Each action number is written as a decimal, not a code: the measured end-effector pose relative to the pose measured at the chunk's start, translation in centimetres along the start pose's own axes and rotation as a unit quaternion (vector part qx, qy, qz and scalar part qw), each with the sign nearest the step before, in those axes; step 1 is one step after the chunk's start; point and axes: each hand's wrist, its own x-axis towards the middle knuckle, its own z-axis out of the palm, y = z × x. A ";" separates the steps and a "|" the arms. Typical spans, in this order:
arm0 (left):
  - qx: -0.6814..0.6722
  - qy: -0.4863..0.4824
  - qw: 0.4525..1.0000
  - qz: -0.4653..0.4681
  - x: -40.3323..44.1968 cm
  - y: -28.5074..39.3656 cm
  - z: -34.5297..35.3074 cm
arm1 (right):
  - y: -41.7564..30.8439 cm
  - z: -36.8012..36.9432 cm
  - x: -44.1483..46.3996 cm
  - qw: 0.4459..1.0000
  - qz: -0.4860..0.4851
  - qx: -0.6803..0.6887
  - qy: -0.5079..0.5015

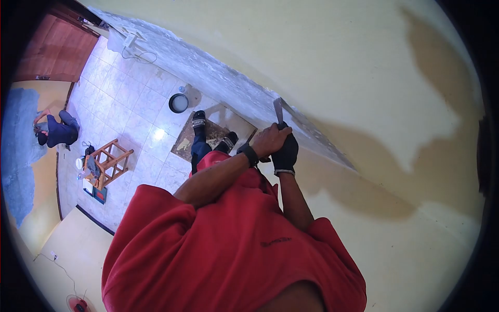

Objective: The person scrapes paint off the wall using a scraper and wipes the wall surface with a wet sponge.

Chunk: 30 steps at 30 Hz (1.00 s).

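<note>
- A black bucket [179, 104] with pale liquid in it stands on the tiled floor [140, 106]; I take my bearings from it.
- Just beside the bucket, a worker in a red shirt [228, 234] stands in dark sandals [199, 122] on a stained board [183, 144].
- The scraper [278, 110] is up at the wall, higher than the bucket and on the far side of the board from it. Its blade points away from the worker, at the border between the bare grey patch [208, 65] and the cream paint [332, 67]; whether the edge touches, I cannot tell.
- The worker's right hand [285, 153], in a black glove, is wrapped round the scraper's handle.
- The left hand [267, 141], bare, with a dark band [250, 155] at the wrist, lies against the glove, fingers bent over it. I cannot tell whether it grips the handle too.
- Across the floor from the bucket is a wooden stool [115, 162] with a grey cloth [94, 167] on it.
- Farther from the bucket than the stool, a second person [61, 130] in dark clothes is low down at another wall, close to its blue-grey patch [20, 151].
</note>
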 end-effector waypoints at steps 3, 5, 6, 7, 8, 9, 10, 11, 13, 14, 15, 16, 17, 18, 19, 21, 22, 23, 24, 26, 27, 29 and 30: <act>0.024 0.078 0.992 0.092 0.6 -2.3 -2.2 | -0.1 2.9 1.5 0.996 -0.056 -0.014 0.066; 0.054 0.057 0.994 0.071 0.6 -1.3 -3.3 | -0.5 3.0 1.3 0.999 -0.022 -0.004 0.043; 0.038 0.026 0.998 0.047 0.6 -0.7 -3.1 | -0.6 2.1 1.2 0.999 -0.023 -0.003 0.044; 0.022 -0.007 1.000 0.019 0.1 -0.5 -2.8 | -0.6 1.1 0.3 0.999 -0.019 0.005 0.026; 0.025 -0.004 1.000 0.016 -0.1 -0.8 -2.7 | -1.0 0.7 0.3 1.000 -0.019 0.013 0.011; 0.032 -0.002 0.999 0.018 0.1 -0.9 -2.6 | -1.5 1.1 1.1 0.999 -0.027 0.016 0.013; 0.038 -0.006 0.999 0.019 0.0 -1.2 -2.3 | -1.6 1.6 1.4 0.999 -0.023 0.028 0.010; 0.039 -0.006 0.999 0.019 0.3 -1.7 -3.3 | -1.6 2.4 1.8 0.999 -0.015 0.038 0.008; -0.017 0.037 0.999 -0.020 0.8 -2.6 -6.0 | -1.7 5.6 3.4 0.995 -0.044 0.067 0.067; 0.002 0.044 0.999 -0.022 0.5 -2.5 -6.6 | -1.9 5.5 3.1 0.995 -0.039 0.064 0.060; 0.006 0.045 0.999 -0.022 0.6 -2.8 -6.2 | -2.3 5.3 3.0 0.996 -0.037 0.063 0.055; 0.019 0.033 0.999 0.002 0.6 -3.0 -4.8 | -2.3 4.7 2.2 0.996 -0.039 0.065 0.056; 0.031 0.019 0.999 0.025 0.2 -2.8 -3.6 | -2.4 2.9 0.9 0.998 -0.035 0.051 0.027; 0.053 -0.006 0.998 0.030 -1.0 -1.2 -3.6 | -2.3 1.7 0.4 0.999 -0.034 0.035 0.000; 0.059 -0.012 0.997 0.045 -0.9 -1.3 -2.3 | -1.4 2.0 0.6 0.999 -0.040 0.032 -0.001; 0.049 0.006 0.997 0.059 -0.9 -1.3 -2.1 | 0.3 3.0 0.4 0.997 -0.019 0.078 -0.013; 0.046 0.006 0.997 0.060 -0.6 -1.8 -2.6 | 0.4 3.8 0.1 0.997 -0.047 0.039 0.044; 0.058 -0.008 0.997 0.054 -0.1 -2.7 -3.5 | 0.1 4.4 0.7 0.999 -0.007 0.045 0.017; 0.070 -0.025 0.996 0.047 0.1 -3.0 -3.7 | -0.5 5.0 0.4 0.998 0.000 0.048 0.044; 0.062 -0.009 0.997 0.045 0.0 -2.0 -3.4 | -0.6 4.5 0.4 0.996 0.011 0.052 0.072; 0.058 0.006 0.997 0.042 -0.3 -1.5 -3.1 | -0.3 3.2 0.4 0.999 0.017 0.017 0.029; 0.026 -0.011 0.998 0.053 -0.1 -0.6 -1.8 | 1.0 2.2 0.5 1.000 0.023 -0.019 -0.008; 0.023 -0.021 0.998 0.050 0.1 -0.3 -1.5 | 1.8 2.4 0.7 1.000 0.010 0.012 -0.016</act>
